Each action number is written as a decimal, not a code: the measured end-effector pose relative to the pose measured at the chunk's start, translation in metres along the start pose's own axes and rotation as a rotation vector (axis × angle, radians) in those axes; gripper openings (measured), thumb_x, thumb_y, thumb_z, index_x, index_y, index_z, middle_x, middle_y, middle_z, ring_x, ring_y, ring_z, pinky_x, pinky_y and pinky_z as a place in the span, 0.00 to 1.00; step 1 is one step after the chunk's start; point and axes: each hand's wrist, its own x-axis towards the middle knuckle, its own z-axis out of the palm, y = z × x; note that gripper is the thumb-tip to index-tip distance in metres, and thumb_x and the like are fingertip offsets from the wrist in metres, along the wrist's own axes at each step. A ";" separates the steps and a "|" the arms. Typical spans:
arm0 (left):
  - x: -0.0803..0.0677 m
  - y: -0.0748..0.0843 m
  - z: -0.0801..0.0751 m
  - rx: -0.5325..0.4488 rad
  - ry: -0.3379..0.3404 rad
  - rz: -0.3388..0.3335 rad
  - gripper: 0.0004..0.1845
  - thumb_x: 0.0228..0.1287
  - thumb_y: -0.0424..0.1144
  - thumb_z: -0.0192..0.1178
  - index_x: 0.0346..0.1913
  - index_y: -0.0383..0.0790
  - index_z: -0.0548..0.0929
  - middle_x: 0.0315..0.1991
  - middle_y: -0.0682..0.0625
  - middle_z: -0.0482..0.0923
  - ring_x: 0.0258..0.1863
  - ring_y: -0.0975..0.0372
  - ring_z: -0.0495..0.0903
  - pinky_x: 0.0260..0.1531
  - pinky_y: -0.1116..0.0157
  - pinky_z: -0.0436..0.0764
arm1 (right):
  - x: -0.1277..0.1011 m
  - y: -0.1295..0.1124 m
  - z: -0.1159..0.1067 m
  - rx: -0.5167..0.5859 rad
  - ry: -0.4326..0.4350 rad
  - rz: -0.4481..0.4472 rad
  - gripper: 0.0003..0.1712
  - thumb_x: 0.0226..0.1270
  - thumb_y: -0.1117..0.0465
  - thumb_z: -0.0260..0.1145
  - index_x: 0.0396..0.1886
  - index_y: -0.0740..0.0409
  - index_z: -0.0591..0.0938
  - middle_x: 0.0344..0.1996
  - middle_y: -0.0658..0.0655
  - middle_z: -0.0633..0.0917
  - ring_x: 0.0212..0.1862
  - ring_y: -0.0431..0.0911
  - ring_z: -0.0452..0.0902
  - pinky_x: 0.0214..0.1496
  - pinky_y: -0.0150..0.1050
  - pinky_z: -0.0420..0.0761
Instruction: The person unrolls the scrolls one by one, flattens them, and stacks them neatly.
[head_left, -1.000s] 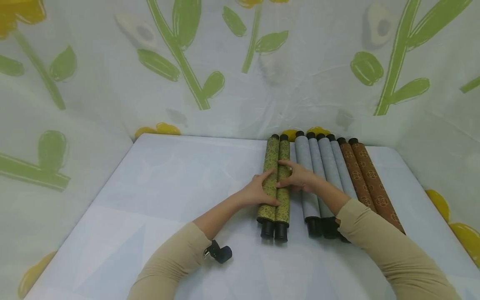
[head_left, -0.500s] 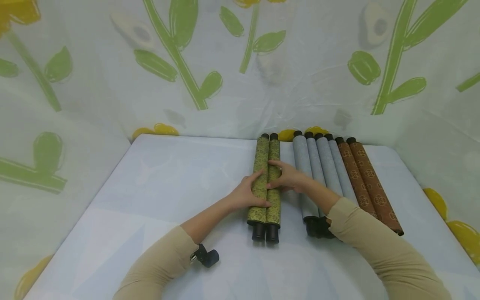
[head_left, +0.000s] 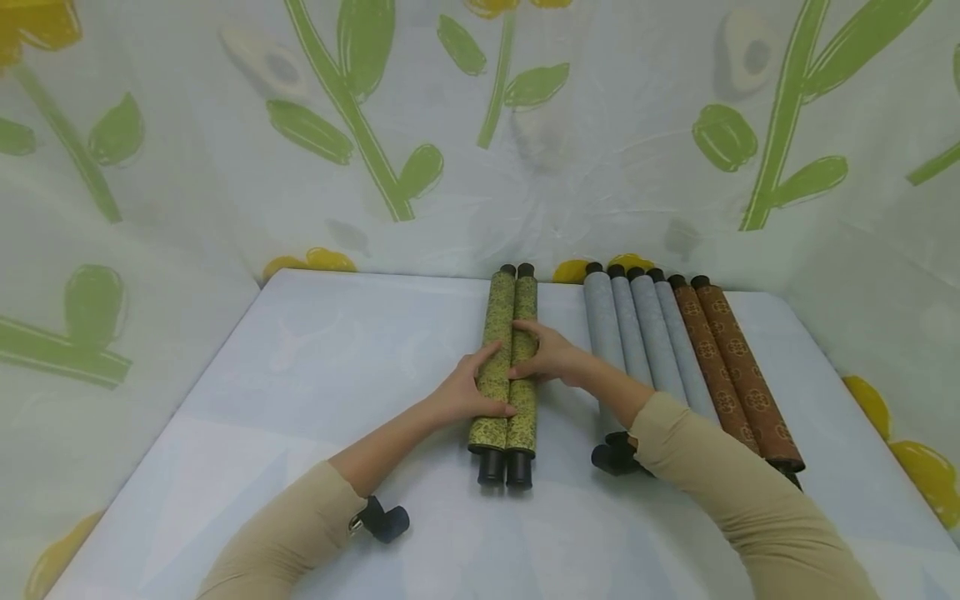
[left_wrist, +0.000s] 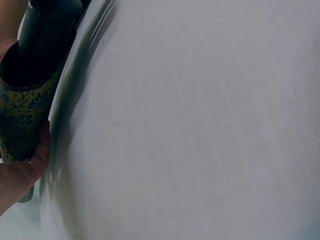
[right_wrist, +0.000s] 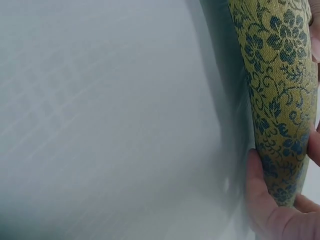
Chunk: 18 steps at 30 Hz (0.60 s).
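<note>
— What carries the lot?
— White table. Under my grip: two green scrolls.
— Beyond?
— Right of my grip: four grey scrolls, two brown scrolls, all flat.

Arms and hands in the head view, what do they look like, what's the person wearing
Both arms wear long, plain beige sleeves: the left sleeve and the right sleeve end at the forearm. The left hand and right hand are bare, with no gloves, rings or watch visible. A small black wrist camera with a metal clip sits at the left cuff.
</note>
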 end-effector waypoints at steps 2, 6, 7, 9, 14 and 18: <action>-0.002 -0.002 -0.003 -0.007 0.009 0.000 0.57 0.41 0.48 0.76 0.74 0.57 0.52 0.71 0.37 0.51 0.69 0.44 0.55 0.61 0.42 0.62 | 0.002 -0.002 0.004 -0.017 0.002 -0.009 0.52 0.53 0.67 0.72 0.74 0.46 0.54 0.73 0.64 0.50 0.61 0.58 0.68 0.45 0.43 0.81; -0.008 -0.005 -0.009 -0.013 0.026 -0.005 0.57 0.41 0.47 0.76 0.74 0.56 0.52 0.71 0.38 0.51 0.68 0.44 0.55 0.61 0.43 0.63 | 0.006 -0.007 0.011 -0.039 0.003 -0.030 0.52 0.53 0.66 0.73 0.74 0.46 0.55 0.73 0.62 0.50 0.62 0.58 0.67 0.44 0.42 0.81; -0.010 -0.006 -0.011 -0.013 0.030 -0.005 0.57 0.41 0.47 0.76 0.74 0.57 0.52 0.71 0.37 0.52 0.68 0.44 0.56 0.61 0.43 0.63 | 0.007 -0.008 0.013 -0.047 0.006 -0.036 0.53 0.52 0.66 0.73 0.74 0.46 0.55 0.73 0.62 0.50 0.63 0.58 0.66 0.45 0.42 0.81; -0.013 -0.008 -0.015 -0.006 0.035 -0.003 0.57 0.41 0.48 0.76 0.74 0.58 0.52 0.71 0.38 0.51 0.68 0.43 0.56 0.60 0.43 0.64 | 0.009 -0.011 0.017 -0.056 0.011 -0.048 0.53 0.52 0.66 0.74 0.74 0.46 0.55 0.73 0.62 0.51 0.66 0.58 0.62 0.47 0.43 0.80; -0.019 -0.012 -0.025 0.002 0.030 0.000 0.57 0.42 0.49 0.76 0.74 0.59 0.51 0.71 0.38 0.50 0.66 0.42 0.57 0.58 0.42 0.66 | 0.013 -0.018 0.025 -0.077 0.020 -0.075 0.53 0.51 0.65 0.74 0.74 0.47 0.56 0.73 0.61 0.52 0.70 0.57 0.55 0.55 0.47 0.76; -0.023 -0.014 -0.034 0.016 0.024 -0.007 0.58 0.42 0.50 0.76 0.74 0.60 0.50 0.72 0.39 0.48 0.67 0.41 0.55 0.58 0.41 0.65 | 0.016 -0.023 0.032 -0.074 0.023 -0.086 0.53 0.51 0.65 0.74 0.74 0.47 0.57 0.74 0.60 0.52 0.71 0.57 0.52 0.58 0.49 0.74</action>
